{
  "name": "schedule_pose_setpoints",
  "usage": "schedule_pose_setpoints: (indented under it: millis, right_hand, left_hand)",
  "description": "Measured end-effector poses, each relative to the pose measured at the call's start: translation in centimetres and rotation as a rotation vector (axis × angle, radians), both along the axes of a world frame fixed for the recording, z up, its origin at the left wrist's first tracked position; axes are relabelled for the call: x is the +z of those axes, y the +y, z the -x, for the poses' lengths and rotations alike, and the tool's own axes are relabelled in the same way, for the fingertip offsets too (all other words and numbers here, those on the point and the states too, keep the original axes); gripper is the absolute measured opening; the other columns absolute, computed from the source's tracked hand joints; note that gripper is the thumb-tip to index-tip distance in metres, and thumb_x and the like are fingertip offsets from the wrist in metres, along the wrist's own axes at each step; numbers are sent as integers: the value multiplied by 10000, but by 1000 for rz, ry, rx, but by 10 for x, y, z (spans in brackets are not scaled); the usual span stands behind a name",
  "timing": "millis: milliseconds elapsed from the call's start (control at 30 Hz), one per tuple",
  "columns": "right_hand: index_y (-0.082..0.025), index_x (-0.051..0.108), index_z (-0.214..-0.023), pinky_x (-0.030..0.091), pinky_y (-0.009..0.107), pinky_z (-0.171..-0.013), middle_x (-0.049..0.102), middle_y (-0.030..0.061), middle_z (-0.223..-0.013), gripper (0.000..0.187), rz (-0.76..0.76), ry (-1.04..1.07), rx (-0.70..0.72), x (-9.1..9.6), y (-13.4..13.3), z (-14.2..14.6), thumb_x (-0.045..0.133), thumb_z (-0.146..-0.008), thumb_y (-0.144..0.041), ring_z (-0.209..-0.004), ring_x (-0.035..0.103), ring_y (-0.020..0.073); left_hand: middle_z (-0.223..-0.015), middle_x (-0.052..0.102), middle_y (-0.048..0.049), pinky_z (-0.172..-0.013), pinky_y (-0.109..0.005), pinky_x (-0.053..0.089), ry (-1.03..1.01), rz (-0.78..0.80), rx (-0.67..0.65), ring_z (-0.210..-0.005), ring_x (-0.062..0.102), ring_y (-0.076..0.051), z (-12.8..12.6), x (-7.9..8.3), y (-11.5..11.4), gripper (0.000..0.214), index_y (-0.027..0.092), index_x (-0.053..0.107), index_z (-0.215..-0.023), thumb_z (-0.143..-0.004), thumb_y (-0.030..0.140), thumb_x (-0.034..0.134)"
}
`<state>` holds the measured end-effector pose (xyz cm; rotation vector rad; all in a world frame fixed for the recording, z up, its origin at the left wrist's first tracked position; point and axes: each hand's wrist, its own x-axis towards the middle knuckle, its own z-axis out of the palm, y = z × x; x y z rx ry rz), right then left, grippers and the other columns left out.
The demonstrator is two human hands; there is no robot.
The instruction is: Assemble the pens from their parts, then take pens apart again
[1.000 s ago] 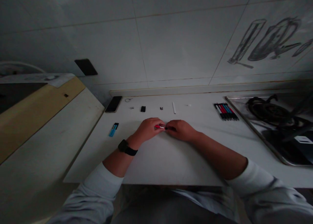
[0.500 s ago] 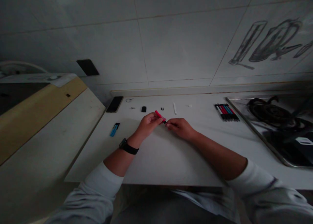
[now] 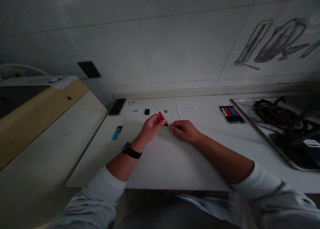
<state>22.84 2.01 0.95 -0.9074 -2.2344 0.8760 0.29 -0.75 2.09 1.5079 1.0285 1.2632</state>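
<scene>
My left hand (image 3: 149,128) grips a pinkish-red pen barrel (image 3: 162,116) between thumb and fingers. The barrel is tilted, its black end (image 3: 166,124) pointing down toward the right. Just right of that end, a small gap away, is my right hand (image 3: 185,130), its fingers curled and pinched together; whether something tiny sits between them is hidden. Beyond the hands lie small dark pieces (image 3: 165,111), a white stick (image 3: 178,110) and a group of black pieces (image 3: 147,111).
Several pens (image 3: 232,114) lie side by side at the right, near the metal-edged stove (image 3: 260,132). On the left are a phone (image 3: 117,107), a blue-and-black clip-like piece (image 3: 117,133) and small metal bits (image 3: 135,110). A tiny whitish piece (image 3: 194,108) lies at the back.
My right fingers have come slightly away from the pen's black end, opening a small gap. The barrel in my left hand has turned slightly more upright.
</scene>
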Motion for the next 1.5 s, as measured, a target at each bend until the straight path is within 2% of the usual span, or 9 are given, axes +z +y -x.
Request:
schedule_pose_setpoints:
  millis: [100,267,367,467,633,1000,1200,1367,1500]
  right_hand:
    - [-198,732,-965,440,264,-660,722,38,-819,257,-62,-4,-157,3,13,-14,552,-949,-381,-664,597,145]
    - [-206,710,-1134,488,309,-718,745,80,-915,325,-199,43,-657,4,57,-70,587,-909,-405,-733,640,189]
    - [-199,713,-1135,497,337,-756,751,96,-933,332,-196,-77,-766,-6,84,-104,616,-867,-369,-760,647,209]
    - [-197,732,-1117,495,344,-793,753,89,-955,319,-170,-174,-755,-19,104,-120,623,-851,-337,-812,653,214]
    - [-202,761,-1126,487,340,-820,756,81,-990,330,-148,-238,-688,-30,118,-118,630,-855,-338,-864,657,211]
    - [-210,772,-961,483,352,-827,760,99,-992,224,-207,-283,-718,-29,118,-115,611,-863,-331,-896,657,241]
    - [-200,677,-1032,492,342,-781,772,98,-944,222,-118,-101,-867,-24,110,-117,550,-910,-337,-807,680,226]
    - [-197,658,-1041,497,334,-742,755,89,-891,243,-166,52,-769,-11,90,-101,542,-929,-380,-747,673,209]
    - [-203,720,-964,512,344,-764,745,93,-928,264,-204,102,-551,5,59,-69,608,-907,-435,-790,669,213]
  left_hand:
    - [-965,728,-75,-839,-315,577,89,-59,43,-910,706,-170,4,-3,1,257,165,636,-1003,-918,404,678]
    - [-973,725,-58,-819,-308,573,342,-170,43,-879,698,-159,8,-5,0,178,185,650,-1052,-958,335,627]
    - [-997,724,-58,-849,-327,558,512,-260,31,-897,692,-165,9,-3,-2,137,190,657,-1049,-964,289,614]
    - [-982,721,-54,-843,-326,545,622,-306,2,-895,688,-167,9,0,-4,108,191,661,-1023,-968,265,605]
    - [-935,711,-42,-800,-311,545,644,-312,-9,-858,680,-162,8,0,-5,94,195,658,-1004,-968,265,607]
    - [-959,728,-45,-802,-314,555,656,-279,-32,-858,688,-166,7,3,-5,96,200,661,-992,-968,277,609]
    - [-967,726,-48,-799,-305,556,661,-275,-22,-873,690,-167,9,1,-4,102,198,660,-1003,-968,276,605]
    - [-995,732,-49,-814,-307,545,652,-276,-28,-867,689,-160,11,-4,-2,124,198,668,-1019,-981,285,589]
    - [-1007,731,-50,-791,-302,536,659,-283,-37,-831,679,-153,11,-8,-1,140,198,678,-1053,-974,276,592]
